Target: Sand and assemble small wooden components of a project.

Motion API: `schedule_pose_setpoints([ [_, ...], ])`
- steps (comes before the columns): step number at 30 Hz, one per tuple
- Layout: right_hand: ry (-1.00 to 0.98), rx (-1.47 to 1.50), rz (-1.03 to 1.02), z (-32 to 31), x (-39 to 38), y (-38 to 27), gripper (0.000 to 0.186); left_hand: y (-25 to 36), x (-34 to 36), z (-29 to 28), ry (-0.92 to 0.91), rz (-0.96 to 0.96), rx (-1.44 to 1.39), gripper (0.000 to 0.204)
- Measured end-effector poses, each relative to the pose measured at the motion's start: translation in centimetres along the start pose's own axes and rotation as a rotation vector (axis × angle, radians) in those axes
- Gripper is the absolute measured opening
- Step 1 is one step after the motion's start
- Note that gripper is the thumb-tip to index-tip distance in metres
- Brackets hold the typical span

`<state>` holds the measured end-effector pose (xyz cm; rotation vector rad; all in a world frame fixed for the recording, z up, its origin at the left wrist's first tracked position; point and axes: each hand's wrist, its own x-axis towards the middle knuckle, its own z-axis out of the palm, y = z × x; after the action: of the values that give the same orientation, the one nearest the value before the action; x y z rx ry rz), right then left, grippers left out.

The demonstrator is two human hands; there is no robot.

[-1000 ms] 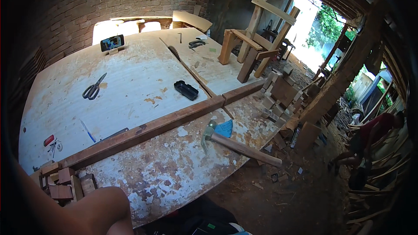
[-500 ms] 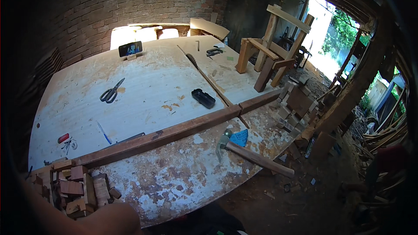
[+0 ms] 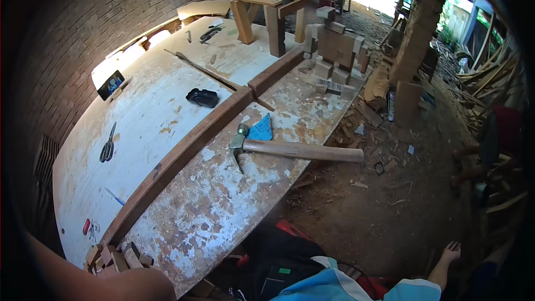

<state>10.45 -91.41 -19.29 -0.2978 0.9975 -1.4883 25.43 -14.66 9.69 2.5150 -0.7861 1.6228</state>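
My left arm [image 3: 120, 284] shows as a bare, rounded stretch at the lower left, beside a pile of small wooden blocks [image 3: 114, 259]. The left hand lies outside the picture. At the lower right my right hand [image 3: 453, 251] reaches out past a light blue sleeve [image 3: 415, 290], over the dirt floor. Its fingers look stretched, and nothing shows in it. A claw hammer [image 3: 301, 149] lies on the paint-worn board, its wooden handle jutting past the edge. Touching its head is a piece of blue sandpaper-like sheet [image 3: 261, 128].
A long wooden beam [image 3: 178, 161] divides the bench. Beyond it lie scissors [image 3: 108, 145], a black case [image 3: 202, 97] and a propped phone [image 3: 110, 85]. A wooden frame [image 3: 273, 17] and stacked blocks [image 3: 337, 50] stand at the far end. A post [image 3: 418, 22] rises right.
The view has swung to the right. My right hand and sleeve have come into sight at the lower right. The hammer and other bench items keep their places relative to the bench.
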Motion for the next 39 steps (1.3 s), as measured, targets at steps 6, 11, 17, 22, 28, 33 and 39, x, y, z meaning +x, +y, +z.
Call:
schedule_pose_setpoints([
  [6,-0.059,-0.343,0.006,0.8,1.0,4.8,0.034,0.7,0.2,-0.4,-0.01,-0.015,0.017,0.038],
  [11,-0.71,-0.944,-0.093,5.8,-4.3,12.2,0.03,1.1,0.6,-1.7,-0.017,-0.026,0.035,0.038],
  [17,-1.643,-0.953,-0.423,15.6,-24.7,18.1,0.02,2.1,0.8,-4.2,-0.021,-0.013,0.097,0.038],
  [22,-2.237,-0.666,-0.767,16.7,-44.9,20.3,0.023,3.0,1.1,-6.0,-0.044,-0.041,0.131,0.038],
  [28,-2.431,-0.758,-1.395,12.1,-55.9,24.3,0.046,3.8,1.9,-7.0,-0.072,-0.078,0.168,0.037],
  [33,-2.458,-0.71,-1.137,11.6,-56.9,25.9,0.038,3.9,1.9,-8.2,-0.06,-0.118,0.158,0.037],
  [39,-2.245,-0.743,-0.939,13.7,-55.8,24.9,0.036,1.4,-5.6,-3.9,0.143,-0.551,0.015,0.038],
])
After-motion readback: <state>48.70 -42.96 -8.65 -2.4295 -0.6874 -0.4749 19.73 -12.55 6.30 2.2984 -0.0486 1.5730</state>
